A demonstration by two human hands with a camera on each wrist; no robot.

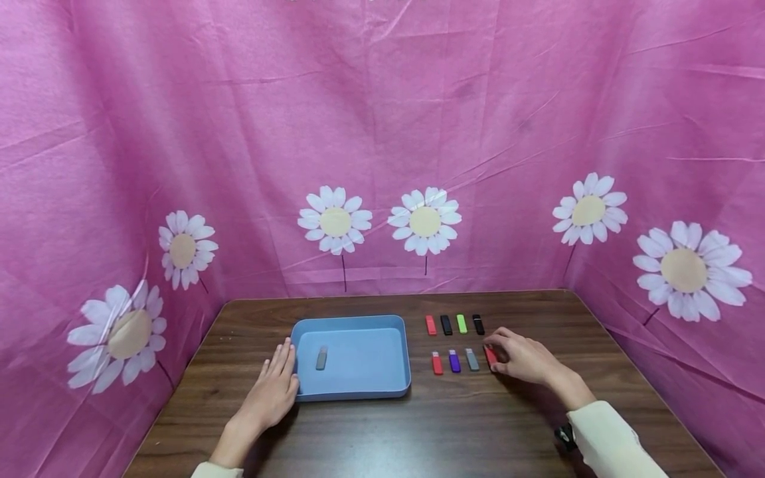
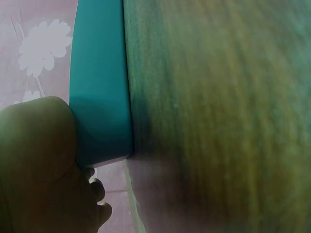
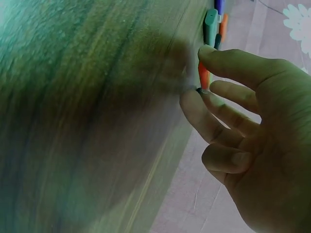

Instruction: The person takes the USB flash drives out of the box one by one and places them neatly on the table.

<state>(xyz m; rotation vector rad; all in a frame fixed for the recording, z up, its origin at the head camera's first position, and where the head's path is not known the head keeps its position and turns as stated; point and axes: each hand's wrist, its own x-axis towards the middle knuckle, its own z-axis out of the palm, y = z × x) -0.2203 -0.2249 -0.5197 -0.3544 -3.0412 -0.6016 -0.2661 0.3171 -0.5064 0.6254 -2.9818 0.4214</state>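
Note:
At the right end of the near row, my right hand (image 1: 526, 358) pinches a red USB stick (image 1: 491, 356) between thumb and fingertips. In the right wrist view the thumb and index finger stand on either side of this red stick (image 3: 204, 75), which shows a dark end. My left hand (image 1: 271, 388) rests with straight fingers against the left wall of a blue tray (image 1: 352, 395). Inside the tray, left of its middle, lies a grey USB stick (image 1: 321, 358). The left wrist view shows the tray's side wall (image 2: 99, 87) beside the hand.
Left of my right hand in the near row are a grey (image 1: 472, 360), a purple (image 1: 455, 361) and a red USB stick (image 1: 437, 363). Behind them a far row holds red (image 1: 431, 325), black (image 1: 446, 324), green (image 1: 462, 324) and black sticks (image 1: 478, 324). Pink flowered cloth (image 1: 382, 133) encloses the wooden table (image 1: 370, 438).

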